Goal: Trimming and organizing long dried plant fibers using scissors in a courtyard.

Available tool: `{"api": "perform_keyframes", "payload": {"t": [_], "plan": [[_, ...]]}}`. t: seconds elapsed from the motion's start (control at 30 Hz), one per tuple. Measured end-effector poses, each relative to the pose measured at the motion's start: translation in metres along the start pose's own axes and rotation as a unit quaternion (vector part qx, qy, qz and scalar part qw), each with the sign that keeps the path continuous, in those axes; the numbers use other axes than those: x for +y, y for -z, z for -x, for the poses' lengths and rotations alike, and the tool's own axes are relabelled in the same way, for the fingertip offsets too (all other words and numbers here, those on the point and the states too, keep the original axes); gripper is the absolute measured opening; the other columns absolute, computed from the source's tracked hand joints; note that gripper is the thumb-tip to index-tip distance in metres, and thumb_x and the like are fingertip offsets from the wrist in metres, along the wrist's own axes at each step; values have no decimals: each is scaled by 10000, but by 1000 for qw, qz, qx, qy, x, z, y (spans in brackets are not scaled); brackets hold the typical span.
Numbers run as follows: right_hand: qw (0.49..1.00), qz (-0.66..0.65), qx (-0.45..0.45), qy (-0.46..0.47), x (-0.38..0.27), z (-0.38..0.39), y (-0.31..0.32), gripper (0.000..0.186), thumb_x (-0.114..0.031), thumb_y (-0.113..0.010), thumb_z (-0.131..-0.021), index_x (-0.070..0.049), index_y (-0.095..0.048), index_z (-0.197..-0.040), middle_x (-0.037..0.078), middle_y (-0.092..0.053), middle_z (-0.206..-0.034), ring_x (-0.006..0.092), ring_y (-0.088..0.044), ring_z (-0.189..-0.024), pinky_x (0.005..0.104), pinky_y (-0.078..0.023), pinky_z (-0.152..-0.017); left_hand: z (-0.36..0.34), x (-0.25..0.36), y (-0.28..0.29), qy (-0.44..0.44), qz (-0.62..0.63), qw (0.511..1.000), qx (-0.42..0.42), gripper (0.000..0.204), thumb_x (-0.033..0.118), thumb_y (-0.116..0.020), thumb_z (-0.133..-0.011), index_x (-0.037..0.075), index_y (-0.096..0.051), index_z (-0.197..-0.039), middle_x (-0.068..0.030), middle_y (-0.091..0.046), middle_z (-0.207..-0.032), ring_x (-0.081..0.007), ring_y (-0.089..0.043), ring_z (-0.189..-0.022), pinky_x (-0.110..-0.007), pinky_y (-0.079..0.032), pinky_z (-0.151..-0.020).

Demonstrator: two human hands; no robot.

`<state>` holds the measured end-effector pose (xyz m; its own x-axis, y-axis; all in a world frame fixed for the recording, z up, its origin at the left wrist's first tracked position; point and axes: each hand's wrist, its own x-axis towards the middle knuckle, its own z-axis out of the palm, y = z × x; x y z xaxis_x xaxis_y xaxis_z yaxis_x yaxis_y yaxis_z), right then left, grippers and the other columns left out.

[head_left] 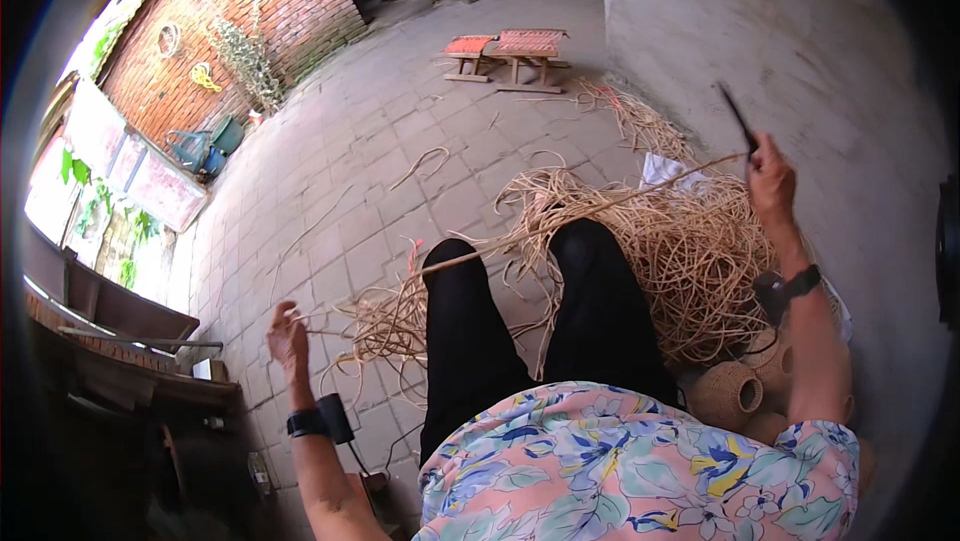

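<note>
My right hand point(772, 181) is raised at the right, closed around a narrow dark tool point(738, 113) that points up and away; its exact kind cannot be told. A long tan cord point(590, 209) stretches from beside this hand, across my knees, toward the lower left. Out at the left, my left hand point(289, 339) is closed, its curled fingers pinching a tan strand. A big tangled heap of tan cord point(690, 261) lies beside my right leg. Another loose bunch of cord point(385, 326) sits by my left knee, near the left hand.
Round woven baskets point(724, 393) stand by my right hip. Two low wooden stools point(528, 53) with red woven seats are farther off. A grey wall point(780, 31) rises at the right. Loose strands point(420, 169) lie on the paved floor point(350, 146). Dark furniture point(140, 431) stands at lower left.
</note>
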<state>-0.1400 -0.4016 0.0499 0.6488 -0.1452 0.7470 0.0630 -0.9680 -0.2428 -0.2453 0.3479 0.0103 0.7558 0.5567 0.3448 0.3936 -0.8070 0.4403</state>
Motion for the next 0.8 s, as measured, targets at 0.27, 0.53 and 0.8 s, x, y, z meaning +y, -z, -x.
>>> {"api": "perform_keyframes", "payload": {"t": [0.27, 0.53, 0.8], "plan": [[961, 189, 78, -184, 188, -43, 42, 457, -180, -619, -848, -144, -469, -1278, 186, -673, -930, 381, -646, -819, 468, -504, -665, 15, 6, -3, 21, 456, 874, -165, 288, 132, -556, -832, 1, -603, -1084, -64, -624, -875, -140, -598, -750, -245, -486, -663], [941, 176, -56, -284, 169, 11, -15, 376, -123, -539, -846, -120, -509, -1220, 211, -657, -973, 397, -623, -923, 485, -488, -751, 34, 93, 18, -23, 356, 886, -297, 296, 176, -621, -816, 31, -630, -1074, -8, -556, -692, -68, -485, -609, -211, -387, -541], [944, 75, -168, -274, 122, 78, -50, 323, -163, -602, -853, -118, -522, -1163, 205, -655, -928, 384, -636, -866, 490, -484, -709, 89, 185, -10, -184, 222, 855, -431, 289, 252, -616, -876, 1, -666, -1011, -32, -574, -702, -91, -500, -632, -261, -406, -568]]}}
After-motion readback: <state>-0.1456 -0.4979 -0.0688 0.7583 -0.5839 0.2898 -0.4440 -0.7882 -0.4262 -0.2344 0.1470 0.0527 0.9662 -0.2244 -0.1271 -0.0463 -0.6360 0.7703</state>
